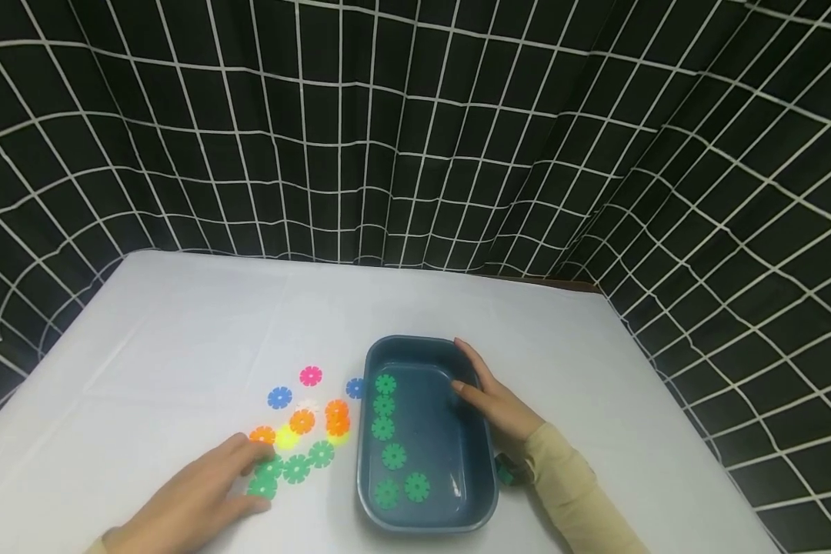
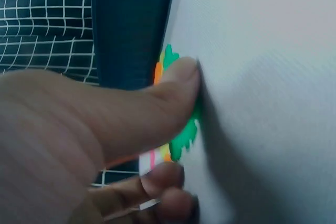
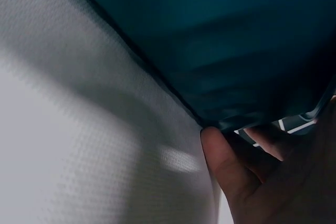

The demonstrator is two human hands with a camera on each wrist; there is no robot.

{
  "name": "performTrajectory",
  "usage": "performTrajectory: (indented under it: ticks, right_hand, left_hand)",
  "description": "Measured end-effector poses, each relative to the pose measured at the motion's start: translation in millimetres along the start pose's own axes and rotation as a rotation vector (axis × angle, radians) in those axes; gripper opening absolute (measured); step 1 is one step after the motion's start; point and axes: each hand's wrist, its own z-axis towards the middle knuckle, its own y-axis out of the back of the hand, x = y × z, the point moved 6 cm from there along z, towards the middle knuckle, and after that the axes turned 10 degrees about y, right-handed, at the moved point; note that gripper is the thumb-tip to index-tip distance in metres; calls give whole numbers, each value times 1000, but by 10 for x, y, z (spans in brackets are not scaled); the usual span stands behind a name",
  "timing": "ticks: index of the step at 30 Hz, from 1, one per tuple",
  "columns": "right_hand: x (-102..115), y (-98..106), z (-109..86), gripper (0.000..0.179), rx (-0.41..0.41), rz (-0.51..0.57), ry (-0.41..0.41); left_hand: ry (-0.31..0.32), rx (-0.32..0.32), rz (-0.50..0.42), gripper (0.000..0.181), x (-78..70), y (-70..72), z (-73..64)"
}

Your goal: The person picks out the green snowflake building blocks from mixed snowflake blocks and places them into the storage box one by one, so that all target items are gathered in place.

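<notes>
My left hand (image 1: 204, 485) reaches in from the lower left, thumb and fingers apart around green notched plastic discs (image 1: 263, 486) on the table. In the left wrist view, the thumb overlaps green discs (image 2: 184, 140). Two more green discs (image 1: 296, 468) lie just right of the fingertips. A blue-grey tray (image 1: 427, 529) stands to the right, with several green discs (image 1: 394, 456) along its left side and near end. My right hand (image 1: 502, 404) grips the tray's right rim, thumb over the inside. Fingertips show at the tray's edge (image 3: 210, 116) in the right wrist view.
Between left hand and tray lie orange discs (image 1: 302, 422), a yellow disc (image 1: 287, 438), blue discs (image 1: 280, 398) and a pink disc (image 1: 311, 375). A white cloth (image 1: 201, 331) covers the table. Dark grid-patterned curtain (image 1: 402, 154) hangs around its back and sides.
</notes>
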Motion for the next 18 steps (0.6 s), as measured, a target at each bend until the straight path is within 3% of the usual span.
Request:
performTrajectory:
  ticks: [4,11,18]
  right_hand:
    - [-33,0,2,64,1,6,-18]
    - [-51,-3,8,65,-6,-11,-30]
    - [-43,7,23,65,7,-51,-7]
  left_hand:
    - [-36,48,-53,50,8,-12,37]
    - [-222,49,-118,34,39,42,45]
    - [-259,159,-277,25,64,63,63]
